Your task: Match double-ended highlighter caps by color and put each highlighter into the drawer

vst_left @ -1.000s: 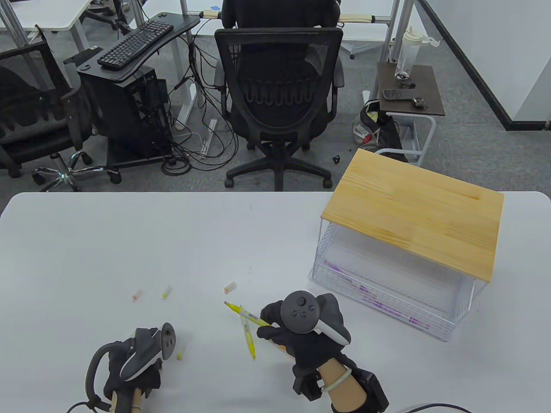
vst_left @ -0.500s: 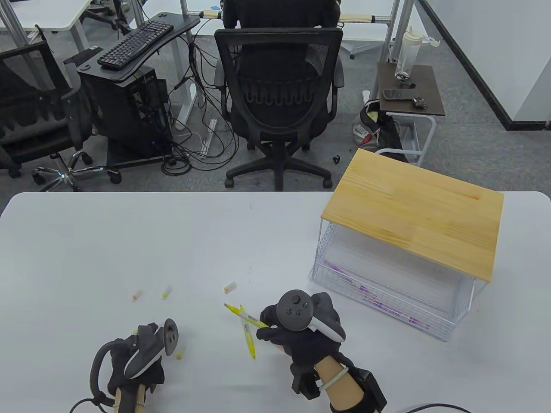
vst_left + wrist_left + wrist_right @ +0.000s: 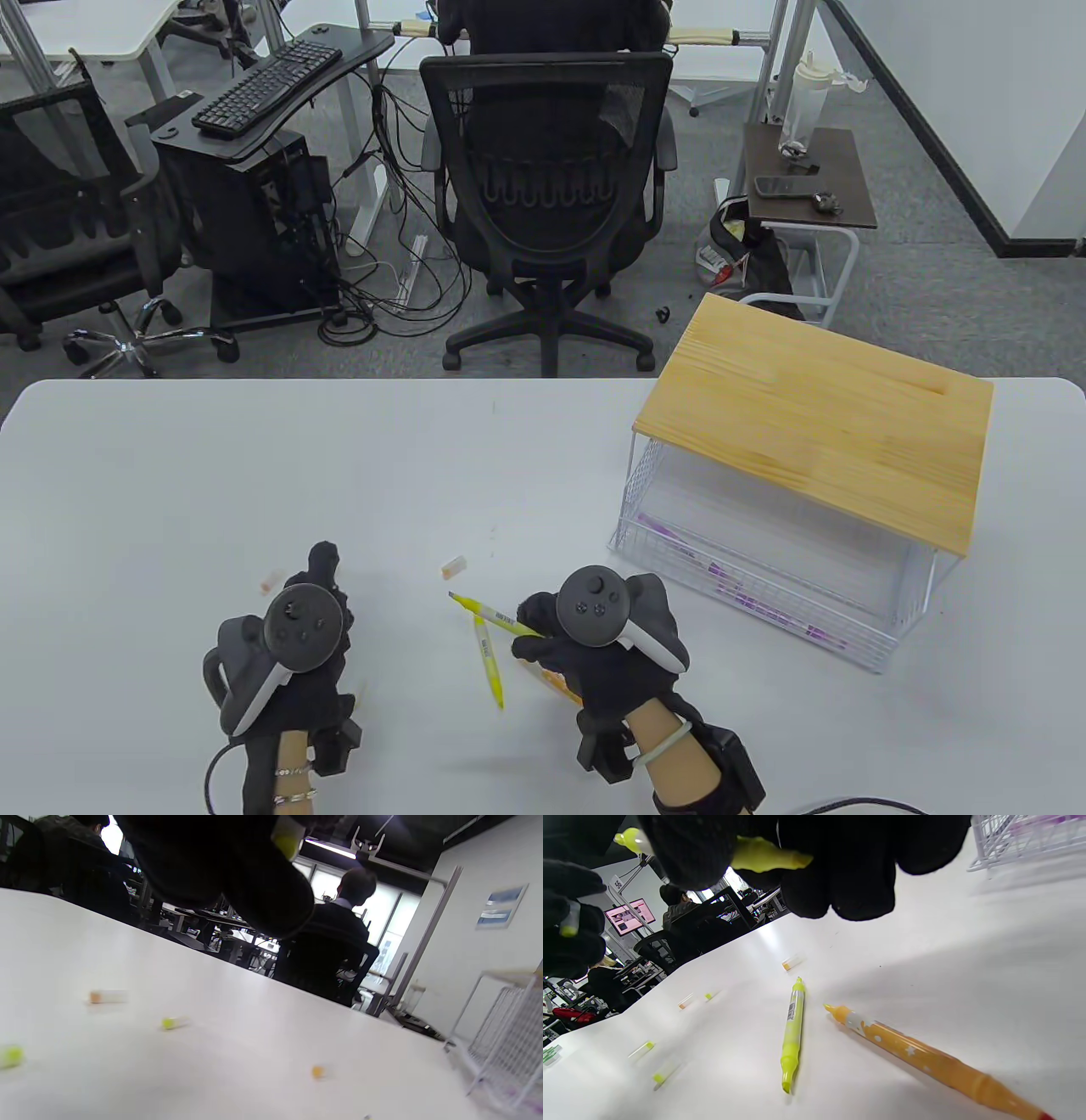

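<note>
The right hand pinches an uncapped yellow highlighter above the table. The left hand has its fingers closed on a yellow cap. Capping is in hand: next, the cap likely must line up with a bare tip and press on. Another yellow highlighter and an orange highlighter lie uncapped; the drawer waits at right.

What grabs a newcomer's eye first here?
Probably the two black-gloved hands at the table's near edge: the right hand grips an uncapped yellow highlighter, and the left hand pinches a yellow cap. Next, a second yellow highlighter and an orange highlighter lie uncapped under the right hand. At right stands the wood-topped wire drawer.
</note>
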Demonstrator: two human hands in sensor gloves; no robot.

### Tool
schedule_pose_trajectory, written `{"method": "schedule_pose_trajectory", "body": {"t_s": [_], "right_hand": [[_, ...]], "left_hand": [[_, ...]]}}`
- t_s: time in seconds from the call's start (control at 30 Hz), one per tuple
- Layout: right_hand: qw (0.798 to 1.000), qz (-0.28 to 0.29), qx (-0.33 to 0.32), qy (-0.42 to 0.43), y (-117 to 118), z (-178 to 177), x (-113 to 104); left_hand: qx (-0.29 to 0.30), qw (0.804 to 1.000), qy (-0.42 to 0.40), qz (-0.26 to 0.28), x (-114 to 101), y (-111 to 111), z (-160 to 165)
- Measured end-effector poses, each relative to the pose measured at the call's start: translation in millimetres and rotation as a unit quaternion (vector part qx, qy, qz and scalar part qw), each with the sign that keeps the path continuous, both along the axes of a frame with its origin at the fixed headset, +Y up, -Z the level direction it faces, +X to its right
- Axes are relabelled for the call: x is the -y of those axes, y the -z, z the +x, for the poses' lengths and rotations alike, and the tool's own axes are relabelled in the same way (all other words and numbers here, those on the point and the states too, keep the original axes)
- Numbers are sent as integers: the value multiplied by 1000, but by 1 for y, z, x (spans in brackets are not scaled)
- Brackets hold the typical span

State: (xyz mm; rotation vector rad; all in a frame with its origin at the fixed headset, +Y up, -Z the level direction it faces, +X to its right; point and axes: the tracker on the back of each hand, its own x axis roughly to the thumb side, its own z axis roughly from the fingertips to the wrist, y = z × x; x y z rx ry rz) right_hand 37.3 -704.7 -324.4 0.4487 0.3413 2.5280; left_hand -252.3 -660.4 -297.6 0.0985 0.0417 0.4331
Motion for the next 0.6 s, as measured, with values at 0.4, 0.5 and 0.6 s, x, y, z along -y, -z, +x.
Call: {"method": "schedule_pose_trajectory", "body": {"t_s": [0.4,0.5,0.6], "right_hand": [[1000,12,24,-15,7,8,5],[999,24,32,-11,5,8,4],[998,43,34,-10,2,7,1]], "left_hand": [[60,998,-31,19,24,13,12],[65,997,-21,31,19,9,13],[78,996,-27,36,17,9,16]]}}
